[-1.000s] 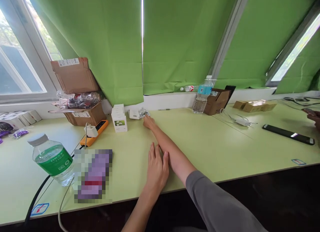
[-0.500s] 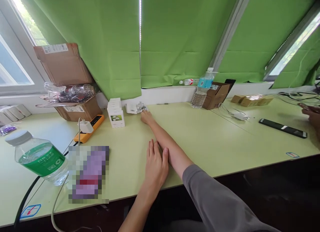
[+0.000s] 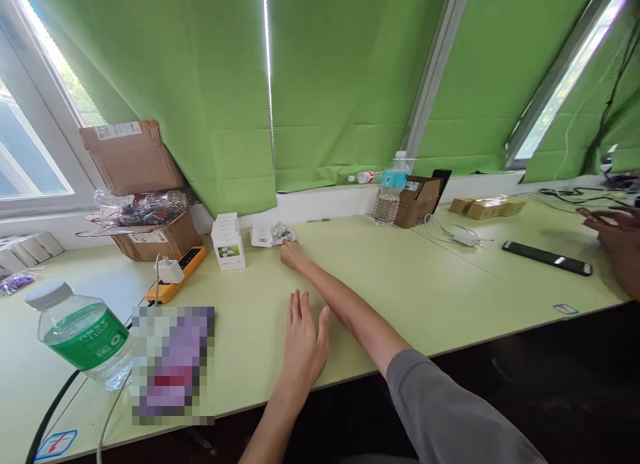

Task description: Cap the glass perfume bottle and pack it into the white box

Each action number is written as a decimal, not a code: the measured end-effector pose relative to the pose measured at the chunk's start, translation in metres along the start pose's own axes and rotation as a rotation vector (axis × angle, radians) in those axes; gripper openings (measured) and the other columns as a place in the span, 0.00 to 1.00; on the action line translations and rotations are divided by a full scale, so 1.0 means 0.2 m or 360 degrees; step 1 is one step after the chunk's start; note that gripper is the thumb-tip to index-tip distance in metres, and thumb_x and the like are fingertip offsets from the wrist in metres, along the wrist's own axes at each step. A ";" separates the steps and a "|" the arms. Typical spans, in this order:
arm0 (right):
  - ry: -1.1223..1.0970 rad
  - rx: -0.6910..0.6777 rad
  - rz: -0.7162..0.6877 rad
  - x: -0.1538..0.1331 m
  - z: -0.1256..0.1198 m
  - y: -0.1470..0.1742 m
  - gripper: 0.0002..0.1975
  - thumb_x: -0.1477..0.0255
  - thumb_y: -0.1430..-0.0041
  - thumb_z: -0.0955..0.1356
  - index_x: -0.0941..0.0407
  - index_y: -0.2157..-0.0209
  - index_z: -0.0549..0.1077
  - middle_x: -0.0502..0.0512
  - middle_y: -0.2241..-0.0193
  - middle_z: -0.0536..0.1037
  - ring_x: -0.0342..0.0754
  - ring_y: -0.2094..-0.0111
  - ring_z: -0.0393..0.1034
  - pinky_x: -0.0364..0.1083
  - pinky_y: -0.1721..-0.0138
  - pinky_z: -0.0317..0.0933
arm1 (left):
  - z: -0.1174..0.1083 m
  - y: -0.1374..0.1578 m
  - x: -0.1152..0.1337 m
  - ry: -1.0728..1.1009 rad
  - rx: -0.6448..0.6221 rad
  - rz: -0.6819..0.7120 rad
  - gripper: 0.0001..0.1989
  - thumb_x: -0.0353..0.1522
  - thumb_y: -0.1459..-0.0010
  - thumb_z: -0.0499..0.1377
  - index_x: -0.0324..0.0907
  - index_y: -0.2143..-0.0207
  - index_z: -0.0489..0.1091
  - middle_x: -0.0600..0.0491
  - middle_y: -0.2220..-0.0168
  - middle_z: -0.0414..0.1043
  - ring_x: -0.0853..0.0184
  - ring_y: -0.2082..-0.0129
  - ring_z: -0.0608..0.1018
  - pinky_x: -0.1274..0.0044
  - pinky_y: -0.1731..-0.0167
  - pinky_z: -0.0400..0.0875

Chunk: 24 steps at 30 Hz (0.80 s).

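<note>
My left hand (image 3: 305,337) rests at the front of the table (image 3: 380,271), palm down, fingers stretched and thumb apart, holding nothing. Across the table reaches my right arm, with my right hand (image 3: 295,255) at the near edge of a crumpled clear plastic packet (image 3: 279,232). Its fingers look bent and pressed together; what lies under them is hidden. Beside the packet is a small white carton (image 3: 261,235) lying down with a barcode. To its left stands a row of white boxes (image 3: 230,254), the front one bearing a flower picture.
An open cardboard box (image 3: 155,241), an orange power strip (image 3: 187,267), a green-labelled bottle (image 3: 87,337) and a blurred purple item (image 3: 177,364) are at left. A large bottle (image 3: 390,197), a charger (image 3: 467,237), a black phone (image 3: 547,258) and another person's hand (image 3: 615,241) are at right.
My left hand has come away from my right forearm, leaving a gap between its thumb and the arm. My right hand remains by the plastic packet. The camera view has shifted slightly.
</note>
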State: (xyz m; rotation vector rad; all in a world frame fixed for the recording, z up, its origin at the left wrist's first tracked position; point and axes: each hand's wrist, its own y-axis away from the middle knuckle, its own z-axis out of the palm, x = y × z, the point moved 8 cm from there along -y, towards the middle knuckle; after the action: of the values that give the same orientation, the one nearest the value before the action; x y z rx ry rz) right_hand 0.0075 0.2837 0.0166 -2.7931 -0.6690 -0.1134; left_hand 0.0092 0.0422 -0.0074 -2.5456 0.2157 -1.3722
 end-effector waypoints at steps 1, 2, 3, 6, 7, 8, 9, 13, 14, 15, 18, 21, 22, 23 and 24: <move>0.0005 -0.0001 -0.0031 0.00 0.00 0.03 0.15 0.68 0.37 0.66 0.60 0.51 0.69 0.60 0.50 0.70 0.53 0.50 0.67 0.57 0.50 0.63 | 0.00 0.00 0.00 -0.0027 -0.0001 0.0002 0.32 0.48 0.36 0.43 0.39 0.36 0.50 0.44 0.33 0.44 0.57 0.32 0.44 0.61 0.36 0.47; 0.0009 -0.0001 -0.0063 0.01 0.00 0.06 0.14 0.69 0.36 0.65 0.61 0.51 0.69 0.60 0.50 0.70 0.54 0.49 0.65 0.57 0.49 0.61 | 0.00 0.00 0.01 -0.0051 -0.0003 0.0006 0.32 0.48 0.36 0.42 0.38 0.36 0.50 0.43 0.33 0.43 0.57 0.32 0.44 0.61 0.36 0.47; 0.0011 0.0002 -0.0095 0.01 0.00 0.10 0.13 0.71 0.36 0.64 0.62 0.52 0.70 0.61 0.50 0.71 0.55 0.47 0.63 0.57 0.47 0.59 | 0.00 0.00 0.01 -0.0068 -0.0001 0.0013 0.32 0.48 0.36 0.42 0.38 0.37 0.50 0.42 0.33 0.43 0.56 0.32 0.44 0.61 0.37 0.48; 0.0005 0.0036 -0.0190 0.03 -0.01 0.21 0.13 0.78 0.38 0.61 0.67 0.56 0.73 0.69 0.53 0.72 0.57 0.46 0.61 0.53 0.46 0.56 | 0.00 0.00 0.01 -0.0092 0.0018 0.0033 0.31 0.48 0.36 0.43 0.39 0.37 0.50 0.42 0.33 0.43 0.55 0.32 0.44 0.60 0.38 0.50; 0.0003 0.0055 -0.0219 0.03 -0.02 0.26 0.13 0.78 0.38 0.61 0.67 0.57 0.74 0.69 0.53 0.72 0.57 0.47 0.61 0.53 0.46 0.56 | 0.00 0.00 0.01 -0.0105 0.0030 0.0039 0.31 0.47 0.36 0.43 0.39 0.37 0.50 0.42 0.33 0.43 0.55 0.32 0.44 0.59 0.38 0.50; -0.0001 0.0077 -0.0250 0.03 -0.03 0.30 0.13 0.78 0.37 0.61 0.66 0.57 0.74 0.69 0.54 0.73 0.57 0.48 0.61 0.53 0.47 0.56 | 0.00 0.01 0.01 -0.0123 0.0046 0.0048 0.30 0.47 0.36 0.43 0.39 0.37 0.51 0.41 0.33 0.43 0.55 0.32 0.44 0.59 0.38 0.51; -0.0004 0.0103 -0.0279 0.03 -0.04 0.35 0.13 0.77 0.37 0.60 0.66 0.58 0.74 0.69 0.54 0.73 0.57 0.49 0.62 0.53 0.47 0.56 | 0.00 0.01 0.01 -0.0142 0.0064 0.0061 0.30 0.47 0.36 0.43 0.39 0.38 0.51 0.41 0.33 0.43 0.55 0.32 0.44 0.59 0.38 0.51; -0.0025 0.0201 -0.0419 0.04 -0.07 0.54 0.15 0.74 0.34 0.59 0.65 0.59 0.74 0.67 0.57 0.73 0.57 0.52 0.63 0.54 0.50 0.58 | -0.03 0.01 0.04 -0.0215 0.0178 0.0147 0.27 0.44 0.35 0.45 0.40 0.39 0.53 0.41 0.33 0.42 0.55 0.33 0.45 0.59 0.39 0.55; -0.0029 0.0224 -0.0454 0.04 -0.09 0.59 0.15 0.73 0.34 0.59 0.65 0.59 0.74 0.67 0.58 0.73 0.57 0.52 0.64 0.54 0.50 0.59 | -0.04 0.01 0.05 -0.0239 0.0225 0.0178 0.26 0.44 0.35 0.46 0.40 0.40 0.54 0.41 0.33 0.42 0.54 0.33 0.46 0.59 0.40 0.56; -0.0031 0.0243 -0.0490 0.05 -0.10 0.64 0.15 0.72 0.34 0.59 0.65 0.59 0.74 0.67 0.58 0.73 0.57 0.53 0.64 0.54 0.51 0.60 | -0.06 0.01 0.07 -0.0265 0.0280 0.0215 0.26 0.43 0.35 0.47 0.40 0.40 0.54 0.41 0.33 0.42 0.54 0.33 0.47 0.58 0.41 0.56; -0.0030 0.0294 -0.0577 0.06 -0.14 0.80 0.14 0.74 0.34 0.58 0.63 0.61 0.74 0.66 0.59 0.73 0.56 0.56 0.65 0.54 0.53 0.61 | -0.11 0.03 0.13 -0.0345 0.0471 0.0353 0.25 0.42 0.37 0.50 0.41 0.41 0.55 0.41 0.34 0.42 0.53 0.33 0.48 0.57 0.41 0.57; -0.0026 0.0343 -0.0632 0.07 -0.19 0.96 0.14 0.74 0.34 0.58 0.63 0.61 0.74 0.64 0.61 0.73 0.55 0.56 0.65 0.54 0.53 0.61 | -0.15 0.05 0.17 -0.0397 0.0598 0.0415 0.24 0.41 0.37 0.52 0.42 0.41 0.56 0.42 0.34 0.43 0.53 0.34 0.48 0.58 0.40 0.56; -0.0038 0.0395 -0.0659 0.08 -0.21 1.02 0.14 0.74 0.33 0.58 0.63 0.61 0.74 0.64 0.61 0.73 0.55 0.57 0.65 0.53 0.54 0.62 | -0.16 0.05 0.17 -0.0406 0.0621 0.0405 0.24 0.41 0.37 0.52 0.42 0.41 0.56 0.42 0.34 0.43 0.54 0.34 0.49 0.58 0.41 0.56; -0.0053 0.0441 -0.0679 0.08 -0.23 1.07 0.14 0.73 0.33 0.58 0.63 0.62 0.74 0.63 0.62 0.73 0.55 0.57 0.65 0.53 0.54 0.62 | -0.17 0.05 0.17 -0.0414 0.0638 0.0390 0.24 0.41 0.37 0.52 0.41 0.41 0.56 0.42 0.34 0.44 0.54 0.34 0.50 0.59 0.41 0.57; -0.0069 0.0471 -0.0695 0.08 -0.25 1.11 0.14 0.74 0.33 0.58 0.63 0.62 0.73 0.63 0.62 0.73 0.54 0.57 0.65 0.53 0.54 0.62 | -0.18 0.05 0.17 -0.0426 0.0657 0.0377 0.24 0.40 0.37 0.52 0.41 0.41 0.56 0.42 0.34 0.45 0.55 0.34 0.50 0.59 0.41 0.58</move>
State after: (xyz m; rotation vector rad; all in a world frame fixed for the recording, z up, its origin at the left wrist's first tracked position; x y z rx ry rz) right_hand 0.1212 0.0859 0.0141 -2.3373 -1.1918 -0.0327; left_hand -0.0016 0.0184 0.0359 -2.2391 0.1582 -0.8725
